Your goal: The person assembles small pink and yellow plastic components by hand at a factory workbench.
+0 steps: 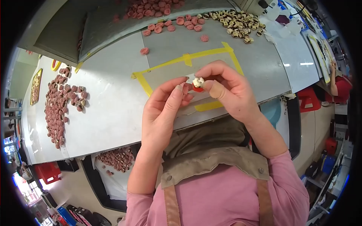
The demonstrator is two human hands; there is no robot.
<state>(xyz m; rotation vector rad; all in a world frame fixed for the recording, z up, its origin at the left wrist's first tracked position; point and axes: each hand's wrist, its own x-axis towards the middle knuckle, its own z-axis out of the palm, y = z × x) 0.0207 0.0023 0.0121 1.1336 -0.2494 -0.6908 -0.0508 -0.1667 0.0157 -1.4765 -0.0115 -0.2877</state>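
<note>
Over the near edge of the grey table, my two hands meet in front of my chest. My right hand (230,87) pinches a small cream-and-dark piece (198,81) between thumb and fingertips; a tan bandage wraps its thumb. Just beneath that piece shows a bit of bright red (197,89), and I cannot make out what it belongs to. My left hand (164,103) is closed, thumb against fingers, on a small pink piece (185,89) that is mostly hidden. The two pieces are close together; whether they touch is unclear.
Loose pink fluted pieces (189,23) lie at the back, with a heap of cream-and-dark pieces (236,23) to their right. Yellow tape (166,64) outlines a rectangle. Many assembled-looking pieces (56,109) cover the left side. More fill a black-rimmed tray (113,199) below. A person in red (342,88) is at right.
</note>
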